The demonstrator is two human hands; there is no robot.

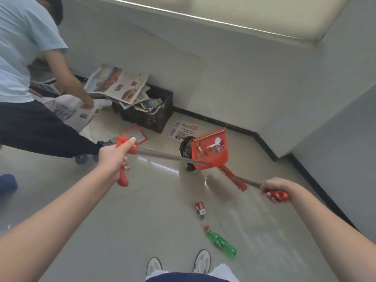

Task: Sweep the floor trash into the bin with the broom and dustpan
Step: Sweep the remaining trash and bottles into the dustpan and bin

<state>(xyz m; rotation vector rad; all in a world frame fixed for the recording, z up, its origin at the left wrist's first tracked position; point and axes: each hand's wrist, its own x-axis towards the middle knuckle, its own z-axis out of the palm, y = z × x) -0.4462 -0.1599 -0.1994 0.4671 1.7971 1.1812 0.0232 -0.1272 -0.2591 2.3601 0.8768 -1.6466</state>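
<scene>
My left hand (115, 159) grips the red handle of a long metal pole that runs to a red dustpan (211, 151). The pan is lifted and tilted, with paper scraps (215, 144) lying in it. Behind and just left of the pan stands a small black bin (185, 152), partly hidden by it. My right hand (273, 190) holds the red grip of the broom, whose red brush head (232, 178) sits just below the pan's lower edge.
A red can (200, 209) and a green plastic bottle (221, 243) lie on the tiles in front of my shoes (201, 261). A black crate (148, 117) stuffed with newspapers stands by the wall. Another person (24, 82) bends over papers at left. Loose sheets (183, 131) lie on the floor.
</scene>
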